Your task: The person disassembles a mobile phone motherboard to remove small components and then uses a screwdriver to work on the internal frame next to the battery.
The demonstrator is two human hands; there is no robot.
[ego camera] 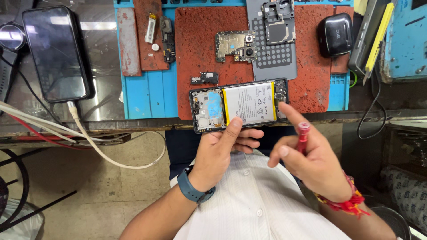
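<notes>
1. Fingers of the left hand [221, 149] are closing around the lower edge of the opened dark-framed smartphone with its back cover removed [240, 106], the thumb [233, 129] pressing on the white rectangular battery [250, 103].
2. Fingers of the right hand [311, 153] are curling around the red-handled screwdriver [303, 135], gripping it against the palm, while the index finger [291, 114] is extending to the phone's right end.
3. That phone is lying partly over the near edge of the rust-red rectangular work mat [200, 49], overhanging the bench edge toward the person.
4. Risk, as judged: the overhanging phone is liable to tip or slip off if the left grip loosens; thumb pressure on the battery could dent it.
5. Risk, as judged: the screwdriver tip, hidden behind the hand, could scratch components if the hand rotates.
6. Pose: both forearms are rising from the lap, the left wrist wearing a blue watch band [192, 189], the right wrist red thread bracelets [347, 203].
7. Beyond the mat's centre a bare green-gold circuit board [235, 46] is resting.
</notes>
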